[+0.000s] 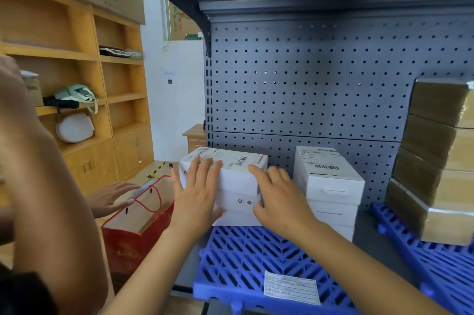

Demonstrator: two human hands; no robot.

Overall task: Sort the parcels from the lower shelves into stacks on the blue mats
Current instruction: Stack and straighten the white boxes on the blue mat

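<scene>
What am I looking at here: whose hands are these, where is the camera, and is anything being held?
No machine here: a person wears one wide-angle camera on the head, looking down at their own hands. The left hand and right hand rest, fingers fairly straight, on the top white parcel of a stack on a blue mat; neither curls round it. Beside it stands a second white stack; brown taped parcels sit on another blue mat. The hand at far left, by a red bag, is someone else's.

Parcel depot: pegboard shelving (pixel 307 88), stacked parcels (pixel 331 181).
</scene>
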